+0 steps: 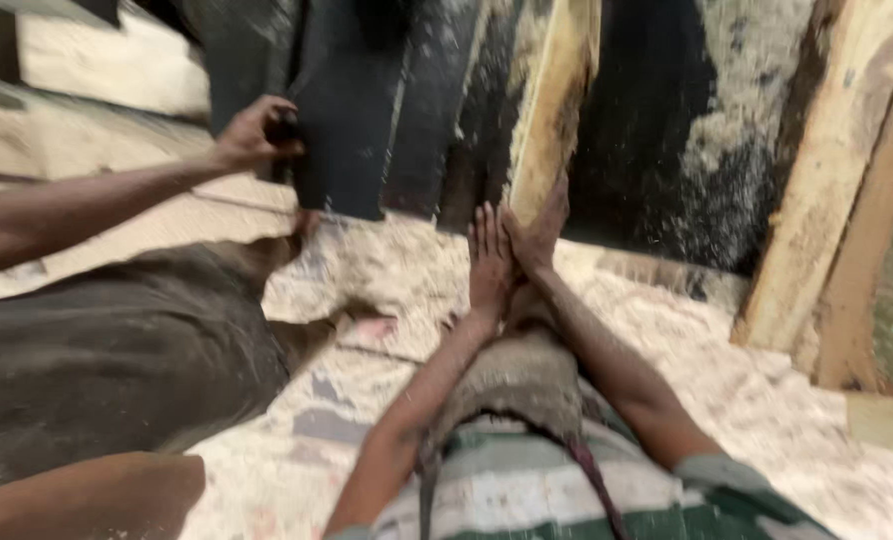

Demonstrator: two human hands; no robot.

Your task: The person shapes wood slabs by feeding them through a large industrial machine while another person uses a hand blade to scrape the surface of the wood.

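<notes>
Sawdust (407,270) lies thick under my hands. My left hand (489,262) and right hand (539,232) press palm to palm, fingers straight, gripping nothing, just below the plank (555,95) (pale, leaning upright). Off to my left, another person's hand (255,133) clutches a dark panel (352,120).

Woodworking shop, rough and dusty. Sawdust (407,270) blankets the floor; bare timber planks (552,95) and dark boards (352,120) lean upright together, and more pale planks (827,190) stand at the right edge.
</notes>
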